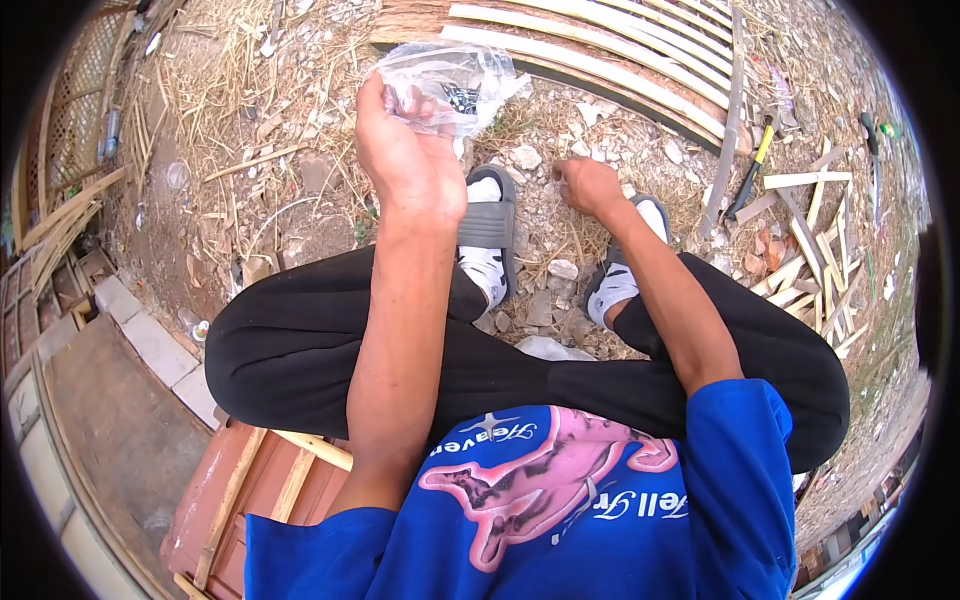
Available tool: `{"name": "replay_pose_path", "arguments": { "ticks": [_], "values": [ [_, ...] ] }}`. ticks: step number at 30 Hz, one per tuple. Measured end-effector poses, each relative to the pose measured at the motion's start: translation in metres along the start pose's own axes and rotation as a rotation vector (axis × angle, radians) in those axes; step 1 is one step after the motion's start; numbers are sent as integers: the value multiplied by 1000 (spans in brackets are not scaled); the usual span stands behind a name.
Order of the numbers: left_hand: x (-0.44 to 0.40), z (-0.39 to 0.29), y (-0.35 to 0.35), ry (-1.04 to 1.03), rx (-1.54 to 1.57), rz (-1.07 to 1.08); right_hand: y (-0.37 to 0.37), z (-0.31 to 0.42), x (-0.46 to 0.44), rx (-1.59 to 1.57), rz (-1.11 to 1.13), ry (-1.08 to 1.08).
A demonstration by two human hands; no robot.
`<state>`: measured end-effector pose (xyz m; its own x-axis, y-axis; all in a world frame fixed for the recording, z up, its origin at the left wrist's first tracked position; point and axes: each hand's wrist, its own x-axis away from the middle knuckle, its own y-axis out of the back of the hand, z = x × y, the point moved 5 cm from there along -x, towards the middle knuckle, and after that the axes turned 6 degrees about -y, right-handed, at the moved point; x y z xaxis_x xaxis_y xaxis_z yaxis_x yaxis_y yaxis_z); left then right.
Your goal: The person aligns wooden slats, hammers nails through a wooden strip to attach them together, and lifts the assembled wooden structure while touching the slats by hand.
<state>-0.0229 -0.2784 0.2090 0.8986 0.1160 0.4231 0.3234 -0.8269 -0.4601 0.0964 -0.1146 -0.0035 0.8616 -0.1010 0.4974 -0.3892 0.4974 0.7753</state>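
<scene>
My left hand (412,150) is raised, palm up, with its fingers curled under and around a clear plastic bag (430,75). A small cluster of dark, thin pieces (461,98) shows inside the bag; they look like nails or screws, but are too small to be sure. My right hand (590,186) hangs low over the stony ground, just beyond my right foot. Its fingers are closed together, and whatever may be between them is hidden.
Slatted wooden panel (620,55) lies ahead. A yellow-and-black handled tool (752,165) rests to its right, beside a pile of wood strips (820,250). My sandalled left foot (487,230) is on rubble and straw. A reddish wooden panel (235,500) lies at lower left.
</scene>
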Motion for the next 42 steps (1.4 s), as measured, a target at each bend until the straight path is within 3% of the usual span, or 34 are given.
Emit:
{"name": "replay_pose_path", "arguments": {
  "ticks": [6, 9, 15, 21, 33, 42],
  "values": [
    [5, -1, -5, -8, -4, -46, 10, 19, 6, -10, 74, 117],
    [5, -1, -5, -8, -6, -23, 2, 20, 14, 83, 10, 193],
    [-2, 3, 4, -2, -23, 20, 0, 8, 10, 191, 73, 44],
    [-1, 3, 2, -6, -35, 31, 2, 8, 15, 103, -197, 153],
    [-1, 5, 6, -7, -25, 11, -9, 28, 6, 455, -162, 453],
    [1, 6, 5, 0, -43, -33, -6, 29, -1, 532, -128, 424]
  ]
}}
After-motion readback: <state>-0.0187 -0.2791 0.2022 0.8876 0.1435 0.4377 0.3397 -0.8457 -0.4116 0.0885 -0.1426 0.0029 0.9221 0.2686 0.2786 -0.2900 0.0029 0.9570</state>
